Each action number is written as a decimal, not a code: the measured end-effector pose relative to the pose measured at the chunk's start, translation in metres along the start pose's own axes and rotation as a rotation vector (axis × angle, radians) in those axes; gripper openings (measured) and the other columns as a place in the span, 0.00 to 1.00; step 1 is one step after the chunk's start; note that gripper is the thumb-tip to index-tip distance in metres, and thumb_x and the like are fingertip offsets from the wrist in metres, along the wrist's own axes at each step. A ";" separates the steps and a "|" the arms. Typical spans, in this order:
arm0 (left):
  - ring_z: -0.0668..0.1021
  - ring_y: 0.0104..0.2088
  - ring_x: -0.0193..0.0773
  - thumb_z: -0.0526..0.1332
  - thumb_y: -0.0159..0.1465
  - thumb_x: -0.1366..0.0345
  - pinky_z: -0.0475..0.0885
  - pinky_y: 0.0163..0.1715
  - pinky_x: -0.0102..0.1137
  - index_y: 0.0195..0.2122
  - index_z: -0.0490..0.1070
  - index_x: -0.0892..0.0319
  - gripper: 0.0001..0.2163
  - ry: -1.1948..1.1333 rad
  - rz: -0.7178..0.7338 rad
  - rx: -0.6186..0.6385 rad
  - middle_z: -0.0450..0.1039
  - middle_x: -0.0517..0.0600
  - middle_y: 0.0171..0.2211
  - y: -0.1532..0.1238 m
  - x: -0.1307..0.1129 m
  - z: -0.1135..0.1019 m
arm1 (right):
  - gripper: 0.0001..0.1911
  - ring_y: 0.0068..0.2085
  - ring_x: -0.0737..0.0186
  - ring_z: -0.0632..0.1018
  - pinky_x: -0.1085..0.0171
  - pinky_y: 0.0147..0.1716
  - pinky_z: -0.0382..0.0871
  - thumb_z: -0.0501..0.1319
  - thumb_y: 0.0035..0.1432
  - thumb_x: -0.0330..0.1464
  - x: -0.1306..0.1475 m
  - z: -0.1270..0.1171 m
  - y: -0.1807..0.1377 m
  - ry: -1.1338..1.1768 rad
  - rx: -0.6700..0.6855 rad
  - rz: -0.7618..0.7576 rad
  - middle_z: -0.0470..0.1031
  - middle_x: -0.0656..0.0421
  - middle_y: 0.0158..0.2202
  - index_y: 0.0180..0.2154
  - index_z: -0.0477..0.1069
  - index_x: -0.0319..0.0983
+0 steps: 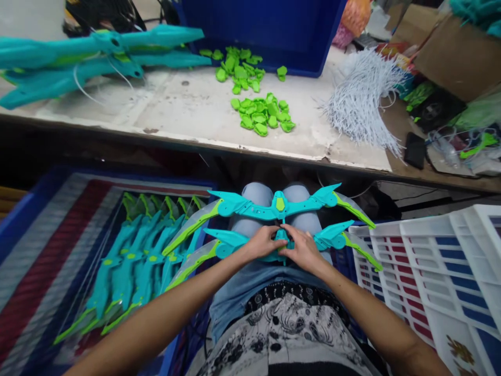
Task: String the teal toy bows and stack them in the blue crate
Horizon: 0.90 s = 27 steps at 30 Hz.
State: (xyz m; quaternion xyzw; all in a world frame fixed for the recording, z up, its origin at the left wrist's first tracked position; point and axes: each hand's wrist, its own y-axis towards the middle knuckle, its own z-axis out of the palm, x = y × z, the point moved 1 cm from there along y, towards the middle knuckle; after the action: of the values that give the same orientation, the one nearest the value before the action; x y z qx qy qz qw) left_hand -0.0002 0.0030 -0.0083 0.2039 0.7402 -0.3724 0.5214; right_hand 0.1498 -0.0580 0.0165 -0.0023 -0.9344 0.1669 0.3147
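Two turquoise toy bows with lime-green tips lie across my lap, one behind the other. The farther toy bow (256, 211) carries a lime-green piece at its centre. Both my hands are on the middle of the nearer toy bow (332, 237). My left hand (263, 242) grips its centre from the left, thumb and fingers bent inward. From the right, my right hand (304, 250) pinches the same centre part, its fingertips close to the left ones. My fingers partly cover that centre, so any small piece between them is hidden.
On the workbench (172, 104) lie lime-green pieces (264, 112), white cords (364, 99) and turquoise bow parts (105, 52), before a blue bin (258, 31). Finished-looking bows (133, 256) fill a blue crate (27, 203) at left. A white crate (420, 261) stands at right.
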 end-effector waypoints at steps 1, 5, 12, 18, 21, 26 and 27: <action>0.71 0.29 0.37 0.61 0.54 0.57 0.65 0.28 0.29 0.37 0.73 0.65 0.17 0.019 -0.008 -0.017 0.73 0.48 0.28 0.000 0.000 0.001 | 0.33 0.55 0.48 0.72 0.46 0.52 0.62 0.66 0.51 0.34 0.000 0.002 -0.001 -0.007 -0.005 -0.007 0.69 0.51 0.57 0.58 0.62 0.43; 0.73 0.31 0.40 0.62 0.53 0.55 0.67 0.31 0.30 0.39 0.73 0.65 0.19 0.068 -0.009 -0.076 0.75 0.50 0.30 -0.002 -0.002 0.003 | 0.34 0.53 0.49 0.73 0.48 0.51 0.65 0.67 0.51 0.36 -0.002 0.004 -0.008 -0.051 -0.024 -0.142 0.73 0.50 0.52 0.59 0.62 0.40; 0.78 0.35 0.47 0.59 0.58 0.53 0.72 0.34 0.36 0.44 0.73 0.62 0.19 0.380 -0.030 -0.279 0.77 0.55 0.34 -0.021 -0.003 -0.009 | 0.12 0.45 0.56 0.75 0.59 0.49 0.65 0.56 0.61 0.35 -0.026 -0.124 0.046 -0.123 -0.564 -0.160 0.78 0.53 0.41 0.40 0.77 0.39; 0.71 0.51 0.53 0.57 0.63 0.56 0.67 0.50 0.46 0.48 0.73 0.58 0.16 0.907 0.391 -0.676 0.71 0.60 0.50 0.000 -0.023 -0.023 | 0.16 0.45 0.54 0.75 0.62 0.44 0.65 0.53 0.61 0.34 -0.070 -0.273 0.153 -0.231 -0.830 0.383 0.78 0.49 0.43 0.43 0.76 0.35; 0.73 0.47 0.52 0.58 0.63 0.55 0.68 0.46 0.45 0.55 0.68 0.55 0.21 1.077 0.301 -0.623 0.73 0.58 0.44 0.018 -0.021 -0.025 | 0.19 0.46 0.52 0.75 0.61 0.43 0.65 0.53 0.62 0.38 -0.080 -0.304 0.192 -0.222 -0.857 0.460 0.77 0.45 0.44 0.44 0.76 0.33; 0.72 0.32 0.44 0.56 0.64 0.55 0.67 0.34 0.37 0.56 0.68 0.54 0.21 1.167 0.265 -0.707 0.69 0.51 0.29 0.017 -0.008 -0.027 | 0.19 0.51 0.51 0.73 0.59 0.46 0.64 0.58 0.58 0.42 -0.082 -0.324 0.234 -0.225 -0.838 0.468 0.76 0.45 0.47 0.42 0.77 0.35; 0.72 0.31 0.43 0.56 0.64 0.55 0.67 0.34 0.36 0.56 0.69 0.54 0.20 1.166 0.281 -0.734 0.69 0.51 0.29 0.015 -0.005 -0.028 | 0.17 0.51 0.51 0.73 0.59 0.47 0.63 0.60 0.57 0.40 -0.081 -0.326 0.239 -0.226 -0.829 0.460 0.75 0.45 0.47 0.42 0.77 0.35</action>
State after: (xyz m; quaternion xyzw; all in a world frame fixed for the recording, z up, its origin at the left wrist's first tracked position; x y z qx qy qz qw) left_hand -0.0055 0.0347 -0.0033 0.2748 0.9436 0.1423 0.1175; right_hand 0.3828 0.2602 0.1376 -0.3159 -0.9257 -0.1549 0.1386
